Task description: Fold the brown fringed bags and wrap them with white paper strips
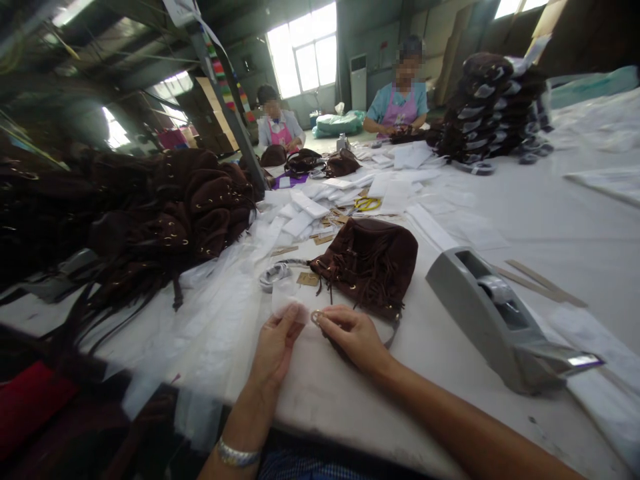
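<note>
My left hand (281, 337) pinches a small sheet of thin white paper (286, 299) between thumb and fingers. Just to its right, my right hand (353, 337) is closed on a small metal ring (316, 318), which seems to belong to the strap of the bag. The brown fringed bag (373, 263) lies on its side beyond my hands, its drawstring opening toward the left. A brown paper tag (307, 279) rests by the opening. Beside the tag is a strap coil wrapped in white (275, 277).
A grey tape dispenser (493, 313) stands at right. Brown bags are heaped at left (200, 207) and stacked at back right (493, 107). White paper packets (305, 207) and yellow-handled scissors (367, 203) lie beyond the bag. Two people in pink aprons (400, 110) work across the table.
</note>
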